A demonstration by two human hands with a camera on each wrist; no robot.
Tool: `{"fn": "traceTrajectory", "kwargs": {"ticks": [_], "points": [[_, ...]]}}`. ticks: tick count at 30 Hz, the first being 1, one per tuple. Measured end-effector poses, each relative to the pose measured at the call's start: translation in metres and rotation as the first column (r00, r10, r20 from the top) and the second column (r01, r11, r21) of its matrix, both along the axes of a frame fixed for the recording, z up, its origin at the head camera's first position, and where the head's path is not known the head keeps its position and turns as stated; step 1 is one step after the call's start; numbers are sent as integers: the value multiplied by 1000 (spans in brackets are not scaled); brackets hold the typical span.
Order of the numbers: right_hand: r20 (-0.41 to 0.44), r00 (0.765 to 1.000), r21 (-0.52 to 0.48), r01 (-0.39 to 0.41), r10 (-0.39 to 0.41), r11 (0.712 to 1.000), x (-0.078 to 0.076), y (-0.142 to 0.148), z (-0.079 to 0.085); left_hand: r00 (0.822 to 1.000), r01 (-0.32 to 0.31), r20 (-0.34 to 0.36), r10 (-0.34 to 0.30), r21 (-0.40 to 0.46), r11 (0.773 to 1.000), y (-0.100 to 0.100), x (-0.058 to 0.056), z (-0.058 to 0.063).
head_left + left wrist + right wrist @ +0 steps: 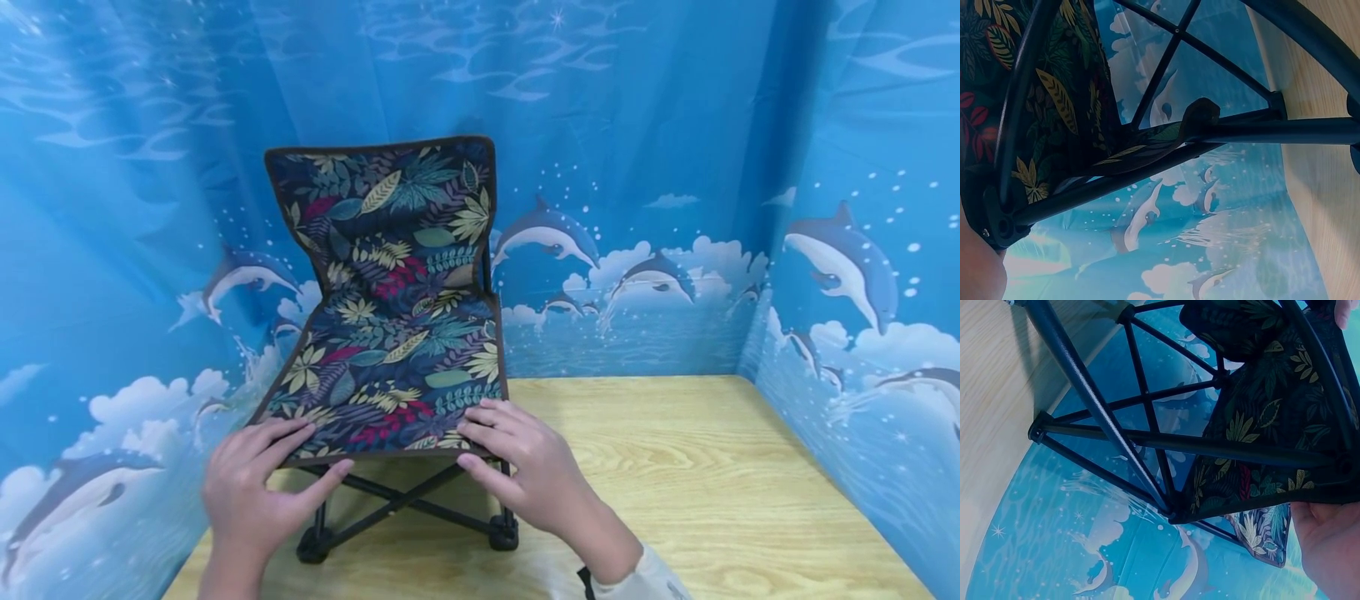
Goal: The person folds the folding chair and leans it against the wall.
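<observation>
A small folding chair [390, 350] with dark leaf-print fabric and black tubular legs stands unfolded, backrest away from me. My left hand [258, 487] rests on the seat's front left corner, fingers lying on the fabric and thumb stretched along the front edge. On the front right corner lies my right hand [517, 467], its thumb at the front edge. From below, the left wrist view shows the black frame [1129, 184] and part of the left hand [979, 269] at a corner joint. The right wrist view shows crossed leg tubes [1104, 419] and the right hand [1329, 544] against the seat's side.
The chair stands on a wood-grain surface [675, 467] that extends to its right. A blue curtain [637, 125] printed with dolphins and waves surrounds the back and both sides, close behind the backrest and near the chair's left side.
</observation>
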State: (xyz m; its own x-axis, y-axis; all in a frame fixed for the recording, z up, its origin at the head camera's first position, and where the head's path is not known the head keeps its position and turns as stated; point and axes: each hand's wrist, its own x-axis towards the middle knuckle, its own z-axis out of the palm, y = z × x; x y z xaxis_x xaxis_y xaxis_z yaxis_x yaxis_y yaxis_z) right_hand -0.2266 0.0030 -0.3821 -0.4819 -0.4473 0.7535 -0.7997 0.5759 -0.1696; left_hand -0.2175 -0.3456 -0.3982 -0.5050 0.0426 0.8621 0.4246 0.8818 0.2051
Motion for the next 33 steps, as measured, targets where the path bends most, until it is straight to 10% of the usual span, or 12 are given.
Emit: {"fn": "traceTrajectory", "kwargs": {"ticks": [33], "points": [[10,1000,-11,19,-19,1000,5,-6,2,999,34,-33,-34,8,999,-3,-3,-2]]}}
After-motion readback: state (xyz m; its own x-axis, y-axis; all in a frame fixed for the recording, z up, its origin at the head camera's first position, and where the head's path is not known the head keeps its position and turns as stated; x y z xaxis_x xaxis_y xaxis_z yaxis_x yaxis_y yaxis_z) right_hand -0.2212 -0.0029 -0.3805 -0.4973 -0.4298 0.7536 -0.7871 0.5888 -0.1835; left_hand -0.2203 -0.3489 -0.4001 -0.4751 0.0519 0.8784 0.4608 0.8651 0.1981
